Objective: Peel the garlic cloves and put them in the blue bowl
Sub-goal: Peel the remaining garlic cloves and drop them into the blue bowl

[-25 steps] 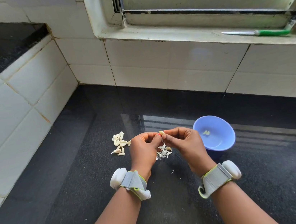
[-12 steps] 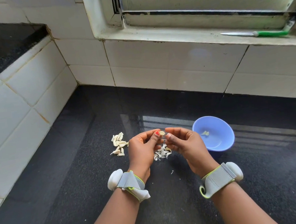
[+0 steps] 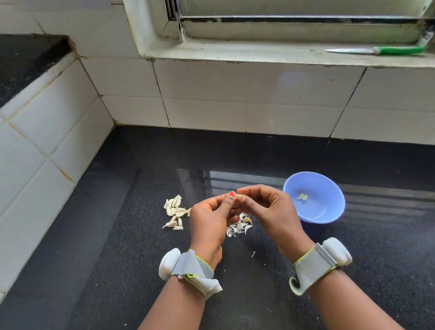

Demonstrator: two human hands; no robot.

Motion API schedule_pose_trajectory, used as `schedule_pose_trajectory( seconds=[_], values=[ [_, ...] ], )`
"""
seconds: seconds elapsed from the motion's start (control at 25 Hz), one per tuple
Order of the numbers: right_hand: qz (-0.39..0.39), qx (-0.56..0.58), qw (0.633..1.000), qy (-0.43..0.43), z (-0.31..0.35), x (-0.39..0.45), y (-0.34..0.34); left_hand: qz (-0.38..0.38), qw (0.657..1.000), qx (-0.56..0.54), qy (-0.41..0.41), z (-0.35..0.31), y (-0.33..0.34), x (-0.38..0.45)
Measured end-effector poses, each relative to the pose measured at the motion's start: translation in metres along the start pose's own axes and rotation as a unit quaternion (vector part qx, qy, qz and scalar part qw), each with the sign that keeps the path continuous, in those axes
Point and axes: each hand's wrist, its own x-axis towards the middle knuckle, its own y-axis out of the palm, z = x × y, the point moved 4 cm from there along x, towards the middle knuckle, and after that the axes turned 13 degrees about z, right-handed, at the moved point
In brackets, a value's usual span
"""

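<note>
Two hands meet above the dark tabletop [image 3: 113, 261], which fills the near part of the scene below a white tiled wall [image 3: 230, 99] and a window sill [image 3: 265, 53]. Your left hand [image 3: 210, 221] and right hand [image 3: 269, 208] both have their fingers curled, pinching one garlic clove [image 3: 238, 196] between their fingertips. The blue bowl [image 3: 324, 206] stands just right of your right hand and holds a few peeled cloves [image 3: 301, 196]. A knife with a green handle [image 3: 378, 50] lies on the sill at far right. A pile of unpeeled cloves [image 3: 174, 212] lies on the tabletop just left of your left hand. Loose skins [image 3: 239, 225] lie below and between your hands, near the bowl.
</note>
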Motion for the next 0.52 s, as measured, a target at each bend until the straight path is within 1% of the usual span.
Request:
schedule_pose_trajectory(
  seconds=[0.08,0.12,0.2,0.28,0.4,0.52],
  values=[
    [-0.022,-0.001,1.0,0.0,0.0,0.002,-0.004,0.013,0.994,0.102,0.035,-0.005,-0.001,0.0],
    [-0.025,0.003,1.0,0.004,-0.001,0.002,-0.005,0.019,0.985,0.163,0.055,-0.008,-0.002,0.0],
    [-0.019,0.007,1.0,0.007,-0.001,0.003,-0.005,0.016,0.957,0.278,0.083,-0.013,-0.005,0.0],
    [-0.013,0.001,1.0,0.004,0.001,0.003,-0.006,0.004,0.931,0.352,0.099,-0.019,-0.005,-0.002],
    [-0.003,-0.013,1.0,-0.002,0.004,0.003,-0.007,0.005,0.911,0.396,0.116,-0.024,-0.003,-0.002],
    [-0.002,-0.013,1.0,-0.004,0.003,0.005,-0.007,-0.002,0.908,0.402,0.119,-0.024,-0.002,-0.001]
  ],
)
